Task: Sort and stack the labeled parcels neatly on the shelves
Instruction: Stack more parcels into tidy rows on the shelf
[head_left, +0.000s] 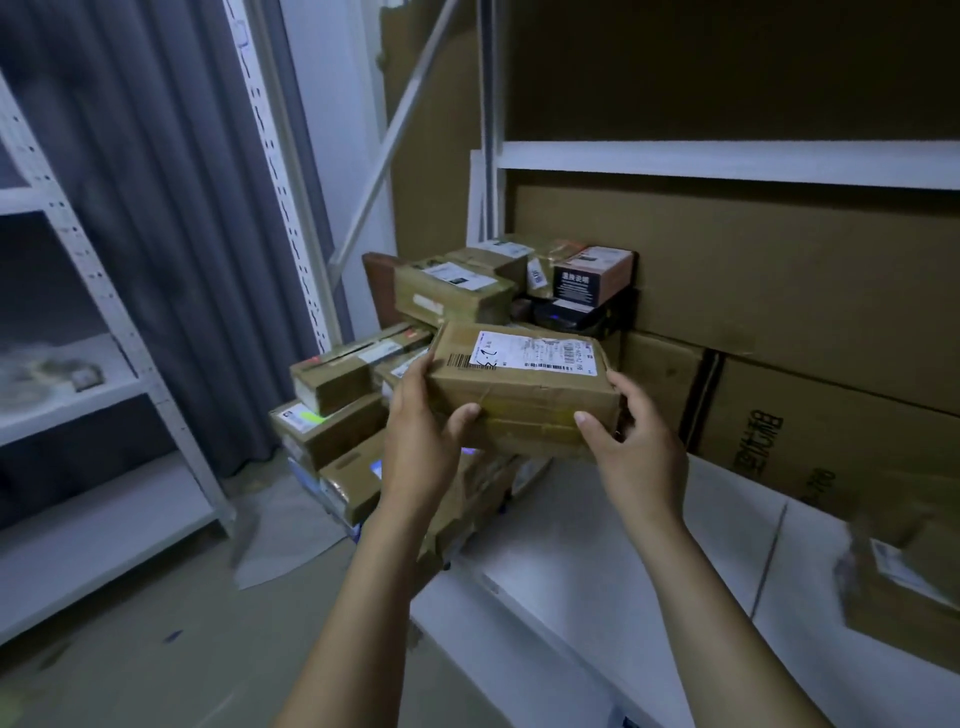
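A brown cardboard parcel (524, 387) with a white shipping label on top is held in the air between both hands. My left hand (421, 441) grips its left end, thumb on the front face. My right hand (636, 441) grips its right end, thumb on the front face. Behind and to the left is a heap of several labeled parcels (343, 410), some stacked higher at the back (452, 288). The parcel hovers over the left end of a white shelf (587, 551).
Large flat cardboard sheets (779, 280) lean against the back of the shelf unit. Another labeled parcel (904, 577) lies on the shelf at far right. A white metal rack (93, 395) stands at left, before a grey curtain (171, 182).
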